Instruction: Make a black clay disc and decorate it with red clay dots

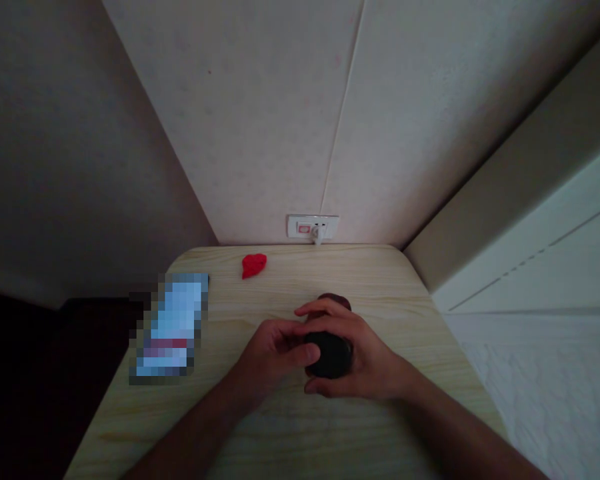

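Note:
A round, dark black object (pixel 333 360) with a flat-looking top sits between my hands above the middle of the table. My right hand (pixel 367 350) curls around it from the right, fingers over the far side and thumb along the near side. From the left, my left hand (pixel 275 347) pinches its edge, with the thumb tip on the top and the other fingers bent and partly hidden. Just beyond my right fingers, a dark reddish-brown thing (pixel 339 299) shows in part; its kind is unclear.
A small crumpled red piece (pixel 254 265) lies near the back of the wooden table (pixel 380 273). At the left edge is a blurred-out, phone-like screen (pixel 175 320). Behind the table, a wall socket (pixel 300 227) holds a white plug. White quilted fabric (pixel 560 393) lies at the right.

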`<act>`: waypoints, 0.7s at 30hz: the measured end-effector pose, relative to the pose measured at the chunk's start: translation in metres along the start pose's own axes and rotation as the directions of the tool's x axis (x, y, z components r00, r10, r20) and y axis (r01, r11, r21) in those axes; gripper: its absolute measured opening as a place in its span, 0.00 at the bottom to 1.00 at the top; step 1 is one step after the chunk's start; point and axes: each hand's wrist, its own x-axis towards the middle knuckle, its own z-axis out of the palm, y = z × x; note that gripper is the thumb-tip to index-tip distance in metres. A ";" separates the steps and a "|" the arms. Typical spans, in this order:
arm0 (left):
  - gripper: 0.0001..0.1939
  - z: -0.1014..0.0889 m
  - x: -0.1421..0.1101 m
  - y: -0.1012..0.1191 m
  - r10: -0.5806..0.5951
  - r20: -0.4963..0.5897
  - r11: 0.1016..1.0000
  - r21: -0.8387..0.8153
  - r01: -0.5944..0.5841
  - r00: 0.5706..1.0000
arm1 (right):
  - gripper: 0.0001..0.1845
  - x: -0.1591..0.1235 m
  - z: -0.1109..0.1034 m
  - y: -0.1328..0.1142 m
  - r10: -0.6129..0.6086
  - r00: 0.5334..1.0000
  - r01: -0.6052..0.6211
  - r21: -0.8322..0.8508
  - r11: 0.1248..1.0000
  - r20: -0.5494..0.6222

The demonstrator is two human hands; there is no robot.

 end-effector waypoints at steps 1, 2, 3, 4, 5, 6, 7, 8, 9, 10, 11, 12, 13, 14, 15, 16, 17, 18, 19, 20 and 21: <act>0.15 0.002 0.000 -0.003 0.003 -0.004 0.999 -0.043 -0.003 1.000 | 0.28 0.000 0.002 0.000 -0.006 0.999 0.007 0.014 1.000 -0.037; 0.16 0.004 0.001 -0.005 0.001 0.000 0.997 -0.083 -0.001 1.000 | 0.25 0.000 0.005 0.002 -0.014 0.997 0.016 0.020 1.000 -0.079; 0.18 0.007 0.001 -0.008 -0.005 0.006 0.994 -0.111 0.006 1.000 | 0.22 -0.001 0.008 0.004 -0.022 0.993 0.024 0.020 1.000 -0.118; 0.20 0.009 0.001 -0.011 -0.010 0.004 0.992 -0.125 0.011 1.000 | 0.21 -0.001 0.011 0.007 -0.029 0.988 0.030 0.009 0.999 -0.151; 0.21 0.011 0.001 -0.014 -0.017 0.000 0.992 -0.123 0.017 1.000 | 0.19 -0.002 0.013 0.010 -0.037 0.984 0.036 -0.010 0.999 -0.177; 0.21 0.012 0.001 -0.016 -0.019 -0.005 0.994 -0.108 0.019 1.000 | 0.18 -0.002 0.015 0.013 -0.048 0.979 0.042 -0.036 0.998 -0.196; 0.19 0.013 0.002 -0.018 -0.016 -0.015 0.996 -0.090 0.015 1.000 | 0.17 -0.003 0.017 0.015 -0.058 0.976 0.046 -0.064 0.997 -0.209; 0.17 0.013 0.002 -0.019 -0.012 -0.024 0.997 -0.073 0.010 1.000 | 0.16 -0.003 0.018 0.017 -0.068 0.973 0.050 -0.087 0.995 -0.220; 0.16 0.012 0.002 -0.020 -0.008 -0.025 0.998 -0.062 0.006 1.000 | 0.15 -0.004 0.018 0.018 -0.076 0.971 0.054 -0.099 0.994 -0.227; 0.15 0.010 0.002 -0.020 -0.003 -0.020 0.998 -0.057 0.002 1.000 | 0.15 -0.004 0.017 0.017 -0.075 0.971 0.054 -0.097 0.994 -0.228; 0.14 0.009 0.002 -0.019 0.000 -0.014 0.998 -0.057 -0.001 1.000 | 0.16 -0.004 0.016 0.017 -0.065 0.975 0.048 -0.081 0.996 -0.215; 0.14 0.007 0.002 -0.017 0.002 -0.004 0.998 -0.055 -0.002 1.000 | 0.18 -0.004 0.013 0.015 -0.048 0.982 0.039 -0.051 0.998 -0.184; 0.13 0.005 0.002 -0.014 -0.001 0.016 0.999 -0.048 0.001 1.000 | 0.22 -0.003 0.011 0.013 -0.031 0.989 0.030 -0.012 0.999 -0.142; 0.13 0.004 0.002 -0.011 -0.003 0.044 0.999 -0.033 0.004 0.999 | 0.27 -0.003 0.008 0.011 -0.016 0.996 0.019 0.033 0.999 -0.089; 0.12 0.003 0.002 -0.007 -0.006 0.072 1.000 -0.015 0.007 0.997 | 0.31 -0.002 0.005 0.009 -0.008 0.999 0.011 0.075 0.997 -0.044; 0.12 0.002 0.002 -0.004 -0.013 0.101 1.000 0.002 0.013 0.995 | 0.34 -0.001 0.004 0.008 -0.004 1.000 0.006 0.104 0.995 -0.016; 0.12 0.002 0.001 -0.001 -0.023 0.126 1.000 0.011 0.022 0.992 | 0.35 -0.001 0.003 0.006 -0.005 1.000 0.005 0.124 0.992 0.004; 0.12 0.002 0.001 0.000 -0.037 0.145 0.999 0.009 0.036 0.989 | 0.34 0.000 0.002 0.005 -0.010 1.000 0.008 0.134 0.991 0.011; 0.13 0.003 0.000 0.000 -0.050 0.151 0.999 -0.007 0.052 0.987 | 0.32 0.000 0.003 0.004 -0.017 1.000 0.015 0.139 0.990 0.009; 0.15 0.004 0.000 -0.001 -0.058 0.145 0.997 -0.037 0.064 0.988 | 0.31 0.000 0.004 0.004 -0.029 1.000 0.029 0.141 0.990 0.003; 0.17 0.006 -0.001 -0.004 -0.065 0.134 0.994 -0.073 0.075 0.989 | 0.29 0.000 0.006 0.004 -0.046 0.999 0.047 0.140 0.989 -0.012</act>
